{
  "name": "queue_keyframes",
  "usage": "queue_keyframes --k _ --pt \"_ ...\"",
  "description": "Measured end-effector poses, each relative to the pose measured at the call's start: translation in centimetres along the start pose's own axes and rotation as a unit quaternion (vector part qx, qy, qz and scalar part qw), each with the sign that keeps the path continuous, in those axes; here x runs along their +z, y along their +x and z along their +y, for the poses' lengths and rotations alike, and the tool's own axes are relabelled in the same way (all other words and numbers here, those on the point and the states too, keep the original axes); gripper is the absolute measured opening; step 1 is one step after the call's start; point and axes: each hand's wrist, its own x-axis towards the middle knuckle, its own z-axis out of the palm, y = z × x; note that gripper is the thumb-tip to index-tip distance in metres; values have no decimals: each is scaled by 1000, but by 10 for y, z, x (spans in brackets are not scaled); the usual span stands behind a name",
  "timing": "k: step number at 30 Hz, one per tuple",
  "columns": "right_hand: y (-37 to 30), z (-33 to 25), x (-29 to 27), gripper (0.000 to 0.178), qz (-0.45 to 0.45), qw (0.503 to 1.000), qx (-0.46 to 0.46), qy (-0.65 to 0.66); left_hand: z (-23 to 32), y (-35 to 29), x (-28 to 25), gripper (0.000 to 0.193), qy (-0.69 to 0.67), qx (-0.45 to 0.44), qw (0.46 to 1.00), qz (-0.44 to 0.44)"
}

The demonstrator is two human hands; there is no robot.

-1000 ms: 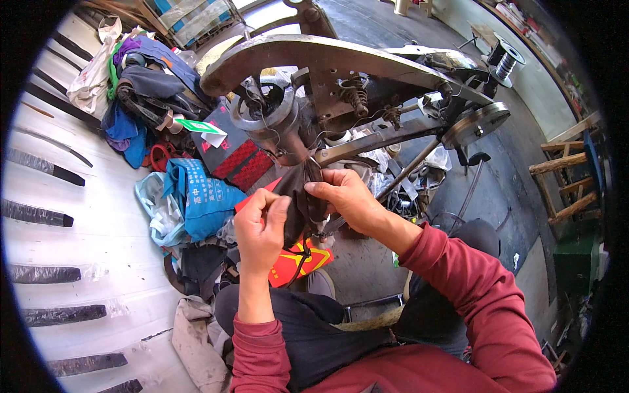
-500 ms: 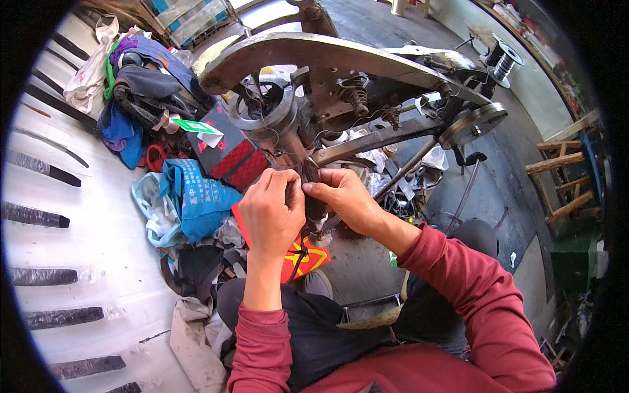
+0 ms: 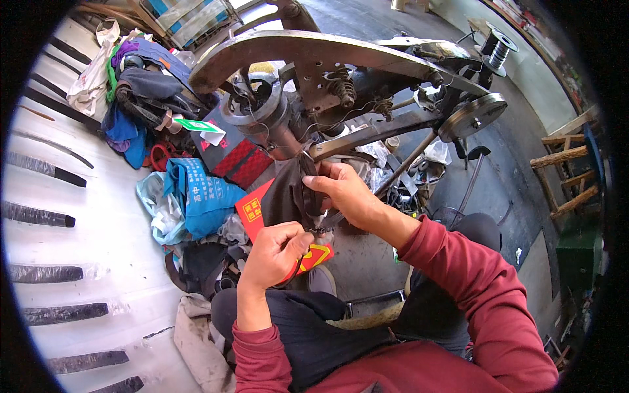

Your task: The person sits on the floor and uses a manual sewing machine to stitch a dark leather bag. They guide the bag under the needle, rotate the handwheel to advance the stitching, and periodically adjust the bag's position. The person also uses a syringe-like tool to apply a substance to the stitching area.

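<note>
A dark brown piece of soft material, like leather or cloth, hangs below the round metal head of a sewing machine. My right hand pinches its right edge between thumb and fingers, just under the head. Lower down and to the left, my left hand is closed, its fingertips on a thin dark strip by the bottom of the dark piece. What lies inside that fist is hidden. Behind the left hand, a red and yellow bag is partly covered.
The machine's long metal arm reaches across the top, with a wheel and a wire spool at right. Left stand a blue bag, a dark box and heaped clothes. A wooden rack is far right.
My left hand has come down and slightly left, away from my right hand, which has shifted little. More of the dark piece now shows between them. The view has moved slightly.
</note>
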Motion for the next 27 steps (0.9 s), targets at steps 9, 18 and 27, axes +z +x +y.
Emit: queue_keyframes --k 9,18,27 --pt "5 5 -6 19 -52 997 31 41 -3 21 16 11 -81 -11 964 251" --pt "5 6 -6 19 -61 997 30 47 -9 48 16 8 -14 11 951 308" --pt "3 -4 5 19 -3 999 36 -26 -8 45 18 5 -55 -9 953 298"
